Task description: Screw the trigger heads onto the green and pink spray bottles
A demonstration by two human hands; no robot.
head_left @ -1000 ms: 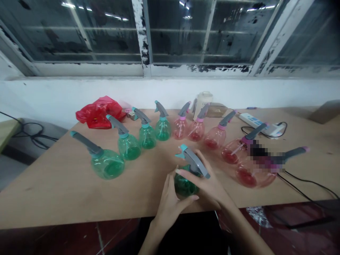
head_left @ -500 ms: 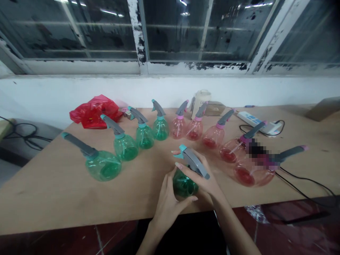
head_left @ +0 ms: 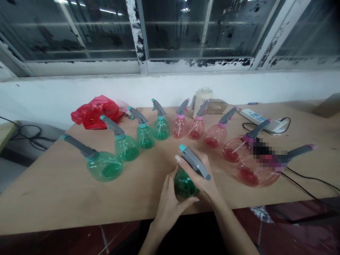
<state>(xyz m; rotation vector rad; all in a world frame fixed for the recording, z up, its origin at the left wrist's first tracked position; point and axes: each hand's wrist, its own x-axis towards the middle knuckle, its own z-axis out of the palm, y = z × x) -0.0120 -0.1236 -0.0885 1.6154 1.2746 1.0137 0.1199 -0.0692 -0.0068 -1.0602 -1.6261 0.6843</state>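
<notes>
A green spray bottle (head_left: 185, 184) with a grey trigger head and teal nozzle stands at the front of the table. My left hand (head_left: 170, 198) curves round its body from the left, with the thumb along the near side. Wrapped round its neck and head is my right hand (head_left: 203, 170); its fingers on the trigger side are partly hidden. Green spray bottles (head_left: 105, 166) line the table to the left. Pink spray bottles (head_left: 215, 135) form a similar curved row to the right. Each of these holds a little coloured liquid.
A red plastic bag (head_left: 98, 111) lies at the back left. Behind the pink bottles are a pale container (head_left: 202, 99) and a brown box (head_left: 217, 106). A white power strip (head_left: 262, 120) with black cables (head_left: 305, 179) is on the right. A brown carton (head_left: 328, 105) sits far right.
The right hand's fingers have closed in round the bottle's head, and the teal trigger has gone out of sight. The left hand keeps its hold on the body. The view has shifted slightly.
</notes>
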